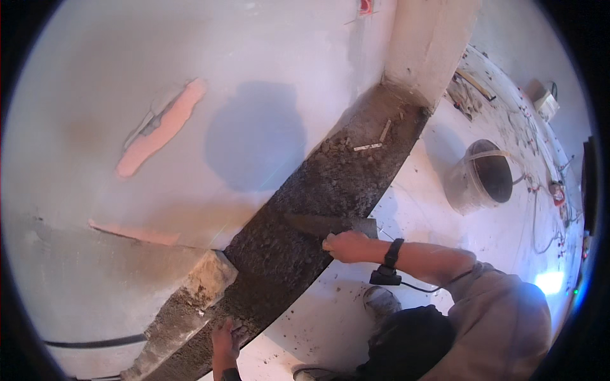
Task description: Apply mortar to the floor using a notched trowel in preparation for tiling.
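My right hand point(346, 246) is closed round a trowel point(321, 225), whose long flat blade lies over the dark, damp mortar bed point(318, 184). This bed is a strip running along the foot of the wall, rough and crumbly towards its far end. Down at the near end, my left hand point(223, 343) rests by the mortar's edge with its fingers partly spread and nothing visible in them. Two short pale strips, a nearer one point(367, 147) and a farther one point(385, 131), lie on the mortar beyond the trowel.
A rough masonry block point(210, 279) juts out beside the mortar. At the far end stands a pale pillar point(426, 57). To the right, a bucket point(464, 184) sits on the white floor, with cables and debris beyond. My boot point(381, 301) is close to the strip.
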